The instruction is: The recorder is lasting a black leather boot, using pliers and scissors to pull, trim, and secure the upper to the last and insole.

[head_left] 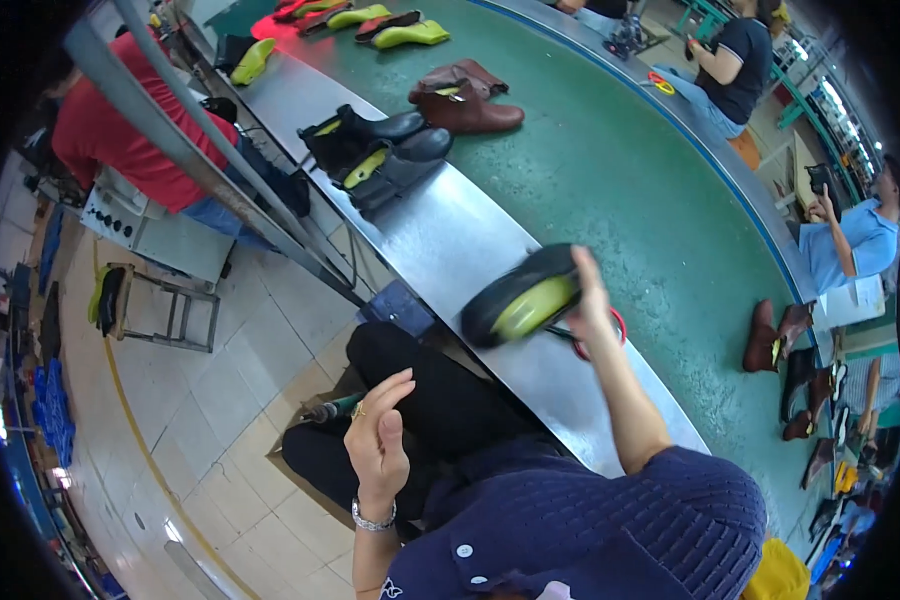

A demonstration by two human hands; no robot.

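My right hand [592, 292] grips a black shoe [522, 297] by one end, above the metal strip along the table edge. The shoe is blurred, and a yellow-green part shows inside its dark rim. Under that hand lies a pair of scissors with red handles [618, 328], partly hidden. Over my lap, my left hand [378, 440] is raised with nothing in it, fingers stretched and thumb apart. Beside it, a tool with a green grip and metal end [332, 408] rests near my knees, partly covered by the hand.
On the metal strip [450, 225] stand black ankle boots [390, 155]. Brown boots [465, 105] lie on the green table [610, 190]. Several yellow-green shoe pieces [410, 33] sit farther off. Steel posts [210, 150] rise at left, near a person in red [135, 120]. Other people sit across the table.
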